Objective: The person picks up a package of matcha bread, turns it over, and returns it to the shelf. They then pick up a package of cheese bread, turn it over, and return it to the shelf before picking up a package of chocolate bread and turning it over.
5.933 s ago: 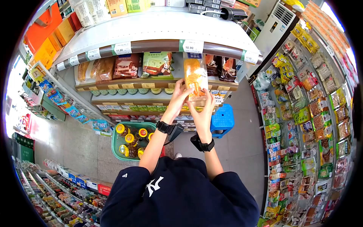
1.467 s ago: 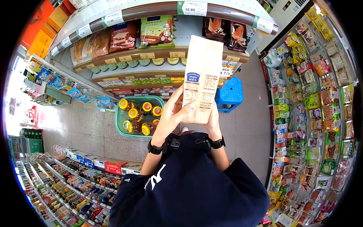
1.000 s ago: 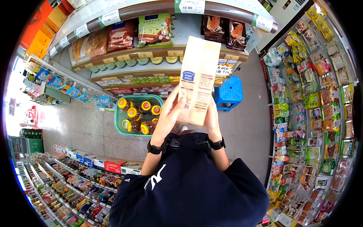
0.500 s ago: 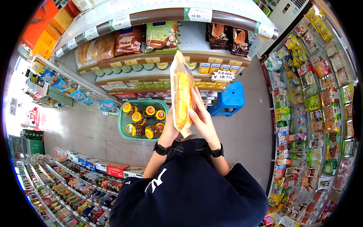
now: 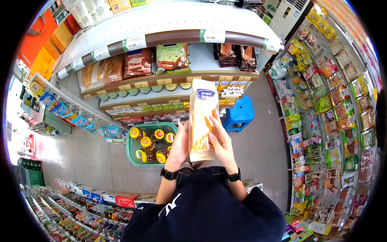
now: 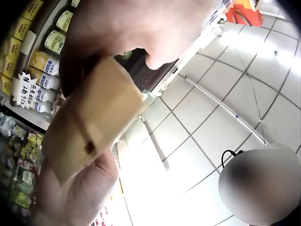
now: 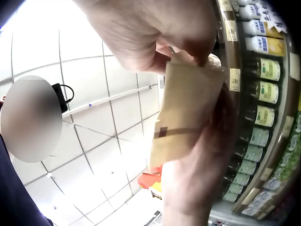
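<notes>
A long paper bread package [image 5: 203, 121] with a clear window and a blue label near its top stands upright between both hands in the head view. At its left side the left hand [image 5: 178, 144] holds it, with some fingers hidden behind. My right hand [image 5: 222, 146] grips the right side, fingertips over the window. The left wrist view shows the package's plain end [image 6: 94, 117] below the left hand [image 6: 127, 28], with the right hand [image 6: 80, 193] opposite. In the right wrist view the package [image 7: 183, 113] lies between the right hand [image 7: 155, 33] and left hand [image 7: 195, 174].
Bagged breads [image 5: 138, 63] sit on the shelf ahead, under a white upper shelf [image 5: 173, 20]. A green basket [image 5: 131, 155] with several yellow-lidded jars stands on the floor at left, a blue stool [image 5: 241, 113] at right. Snack racks [image 5: 322, 121] line the right side.
The package has turned from its printed paper back, past its edge, to its windowed front with the blue label. The right fingers lie across that front, and the head view takes in more upper shelf.
</notes>
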The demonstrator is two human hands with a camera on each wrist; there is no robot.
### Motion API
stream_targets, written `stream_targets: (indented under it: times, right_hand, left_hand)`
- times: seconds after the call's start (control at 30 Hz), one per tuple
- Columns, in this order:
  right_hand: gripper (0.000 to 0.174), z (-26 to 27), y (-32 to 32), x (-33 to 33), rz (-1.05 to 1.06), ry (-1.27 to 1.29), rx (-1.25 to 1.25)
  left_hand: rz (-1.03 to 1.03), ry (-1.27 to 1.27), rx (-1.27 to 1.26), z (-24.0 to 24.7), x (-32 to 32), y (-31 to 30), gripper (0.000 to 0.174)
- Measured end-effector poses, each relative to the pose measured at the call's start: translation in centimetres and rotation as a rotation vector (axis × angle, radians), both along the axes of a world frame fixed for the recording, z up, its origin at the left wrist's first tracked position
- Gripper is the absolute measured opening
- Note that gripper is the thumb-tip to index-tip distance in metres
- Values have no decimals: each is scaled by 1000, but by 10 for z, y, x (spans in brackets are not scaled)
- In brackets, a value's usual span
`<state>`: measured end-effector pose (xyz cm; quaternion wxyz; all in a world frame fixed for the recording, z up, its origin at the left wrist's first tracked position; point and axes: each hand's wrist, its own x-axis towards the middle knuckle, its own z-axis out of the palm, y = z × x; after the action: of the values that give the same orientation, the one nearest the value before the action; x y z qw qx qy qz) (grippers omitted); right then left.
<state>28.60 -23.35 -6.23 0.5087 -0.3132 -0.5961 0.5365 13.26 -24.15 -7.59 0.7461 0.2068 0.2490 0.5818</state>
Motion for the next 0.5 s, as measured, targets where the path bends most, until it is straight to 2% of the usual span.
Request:
stream_targets:
  times: [0.03,0.1,0.23,0.3,0.37,0.43,0.5]
  right_hand:
    - [54,0,-2,-3,-9,-3,-1]
    - [55,1,-6,-6,7,-3,15]
    - [63,11,-14,-10,-52,-115,46]
    - [69,-1,-13,-6,-37,-73,-2]
    - [71,-3,-11,2,-22,-210,-19]
    - [72,-1,-8,5,33,-165,-101]
    - [72,-1,-6,13,88,-115,-188]
  left_hand:
    - [-28,0,-4,3,1,-4,63]
    - [39,220,126,-12,1,-10,59]
    - [52,97,58,-15,-1,-11,61]
    - [42,65,22,-13,-5,-8,62]
    - [38,58,26,-8,-6,-3,61]
    - [78,165,135,-6,-1,6,62]
    - [91,163,136,-5,5,14,61]
